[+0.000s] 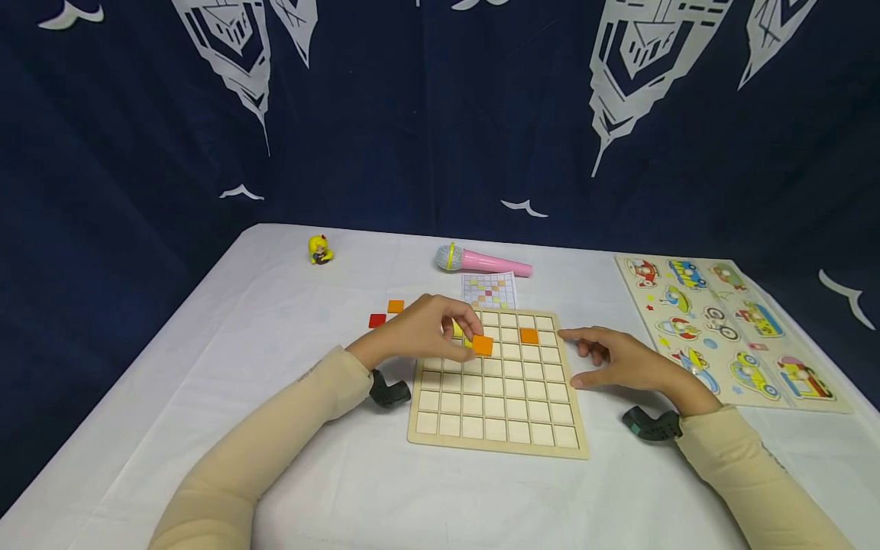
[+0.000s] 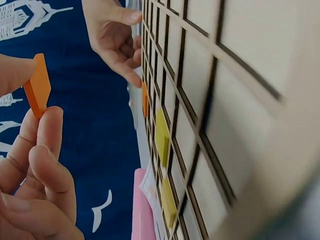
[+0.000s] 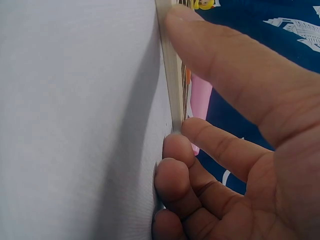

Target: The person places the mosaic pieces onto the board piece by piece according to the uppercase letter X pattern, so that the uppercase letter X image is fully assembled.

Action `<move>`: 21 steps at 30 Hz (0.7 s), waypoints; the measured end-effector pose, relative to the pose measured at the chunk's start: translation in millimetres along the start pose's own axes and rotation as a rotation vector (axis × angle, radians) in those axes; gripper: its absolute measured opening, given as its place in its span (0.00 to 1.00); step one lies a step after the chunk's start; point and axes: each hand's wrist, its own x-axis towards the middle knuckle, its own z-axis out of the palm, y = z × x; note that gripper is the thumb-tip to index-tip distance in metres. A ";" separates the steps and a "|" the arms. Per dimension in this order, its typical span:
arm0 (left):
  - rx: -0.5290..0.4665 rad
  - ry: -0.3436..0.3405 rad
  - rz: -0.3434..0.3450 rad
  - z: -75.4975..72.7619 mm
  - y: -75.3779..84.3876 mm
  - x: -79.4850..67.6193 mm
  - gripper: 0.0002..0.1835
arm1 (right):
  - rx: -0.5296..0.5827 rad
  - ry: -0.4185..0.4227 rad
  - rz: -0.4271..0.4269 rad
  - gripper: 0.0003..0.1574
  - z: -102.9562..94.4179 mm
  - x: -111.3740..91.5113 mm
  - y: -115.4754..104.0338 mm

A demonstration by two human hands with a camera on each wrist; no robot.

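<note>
My left hand (image 1: 433, 328) pinches an orange square tile (image 1: 483, 346) between thumb and fingertips, above the wooden grid board (image 1: 498, 448). The left wrist view shows that pinched tile (image 2: 38, 87) held on its edges, apart from the board. Another orange tile (image 1: 528, 336) lies in a cell near the board's upper right. Two yellow tiles, one nearer (image 2: 168, 202) and one beyond (image 2: 161, 136), sit in cells partly hidden by my left hand in the head view. At the board's right edge, my right hand (image 1: 622, 360) touches the rim with thumb and forefinger, other fingers loosely bent.
A red tile (image 1: 377, 321) and an orange tile (image 1: 396, 306) lie left of the board. Behind it are a colour-grid card (image 1: 489, 286) and a pink microphone (image 1: 491, 263). A small yellow-haired figure (image 1: 319, 250) stands back left; a picture puzzle board (image 1: 729, 344) lies right.
</note>
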 end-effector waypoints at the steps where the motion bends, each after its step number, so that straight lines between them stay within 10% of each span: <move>1: -0.004 0.003 0.003 1.1 1.2 2.1 0.13 | -0.001 0.001 0.000 0.48 0.0 -0.1 0.2; 21: 0.052 0.096 -0.087 29.4 6.7 40.2 0.14 | -0.006 -0.006 0.022 0.48 -0.7 0.4 -0.9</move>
